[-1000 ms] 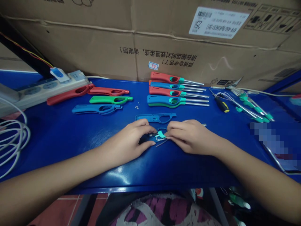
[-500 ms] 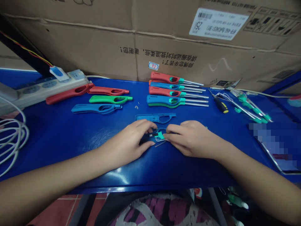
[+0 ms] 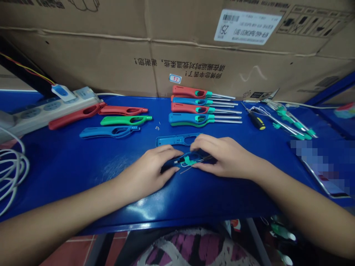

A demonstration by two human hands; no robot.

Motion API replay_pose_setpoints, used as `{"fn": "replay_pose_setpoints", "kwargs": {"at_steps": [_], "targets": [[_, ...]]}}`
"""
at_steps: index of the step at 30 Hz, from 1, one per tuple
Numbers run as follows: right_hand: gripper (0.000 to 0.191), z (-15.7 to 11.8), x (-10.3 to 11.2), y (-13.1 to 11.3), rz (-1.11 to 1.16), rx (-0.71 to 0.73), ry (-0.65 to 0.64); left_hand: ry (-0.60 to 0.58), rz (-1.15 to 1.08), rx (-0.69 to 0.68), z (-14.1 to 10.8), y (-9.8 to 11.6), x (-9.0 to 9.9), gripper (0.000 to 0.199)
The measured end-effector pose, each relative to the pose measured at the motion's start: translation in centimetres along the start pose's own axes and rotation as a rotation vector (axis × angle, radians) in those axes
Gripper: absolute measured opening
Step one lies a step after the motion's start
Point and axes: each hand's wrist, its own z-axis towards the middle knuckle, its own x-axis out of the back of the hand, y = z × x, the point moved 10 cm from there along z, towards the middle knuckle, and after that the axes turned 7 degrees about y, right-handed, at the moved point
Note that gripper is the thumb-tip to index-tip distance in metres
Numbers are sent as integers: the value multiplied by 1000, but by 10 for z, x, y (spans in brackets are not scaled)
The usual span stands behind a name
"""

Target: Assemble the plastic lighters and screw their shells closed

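Between my two hands lies a blue lighter half-shell (image 3: 191, 154) with a green trigger (image 3: 189, 161), a small black part and thin white wire in it. My left hand (image 3: 156, 166) has thumb and fingers closed around its left end. At the right end my right hand (image 3: 222, 155) pinches the shell, partly hiding it; dark parts show between its fingers. A thin metal rod (image 3: 186, 170) sticks out below the trigger. Just behind, the matching blue shell half (image 3: 176, 140) lies flat, its right end partly covered by my right hand.
Assembled gas lighters (image 3: 191, 119) lie stacked at the back centre. Red, green and blue handles (image 3: 109, 132) are at left beside a power strip (image 3: 52, 107). A screwdriver (image 3: 257, 120), metal tubes with green parts (image 3: 294, 127) and a phone (image 3: 318, 173) lie right. A cardboard box (image 3: 111, 48) stands behind.
My right hand has shifted its fingers up and over the right end of the shell, opening a gap between thumb and fingers. My left hand keeps its hold. The view has swung slightly right.
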Motion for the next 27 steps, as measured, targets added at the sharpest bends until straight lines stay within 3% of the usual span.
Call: {"fn": "replay_pose_setpoints", "kwargs": {"at_steps": [10,15,21,27], "targets": [[37,-2,-4,-7,-202,118,31,25,-24,1,2,6,5,19],[46,-3,3,-7,-208,126,15,60,-60,68,4,0,10,14],[18,-6,3,6,-95,51,-131,68,-108,151,4,-10,11,14],[16,-6,1,16,11,-52,-158,52,-78,52,6,-4,10,21]]}}
